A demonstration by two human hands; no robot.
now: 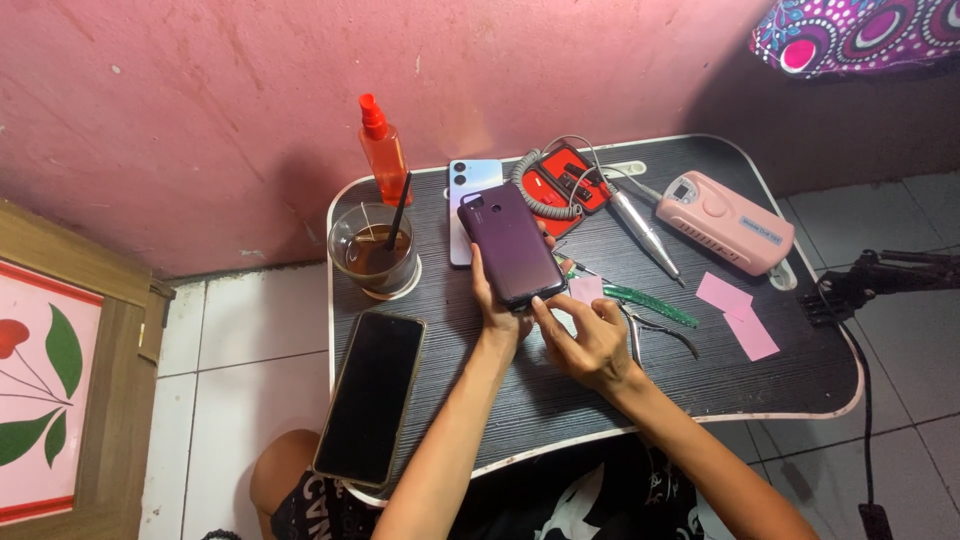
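My left hand [497, 308] holds a dark purple phone [510, 245] back side up, tilted above the small black lap table [700, 385]. My right hand [590, 340] reaches to the phone's lower corner, its index finger and thumb touching the edge there. Behind the purple phone lies a light blue phone [470, 180] flat on the table. A black phone [371, 395] lies screen up at the table's left front corner.
A glass of dark drink with a straw [373, 250] and an orange spray bottle [384, 152] stand at the back left. A pink nail drill unit [725, 222], its handpiece [640, 228], a red tool case [563, 185], green file [650, 305], nippers [655, 335] and pink paper squares [740, 315] lie right.
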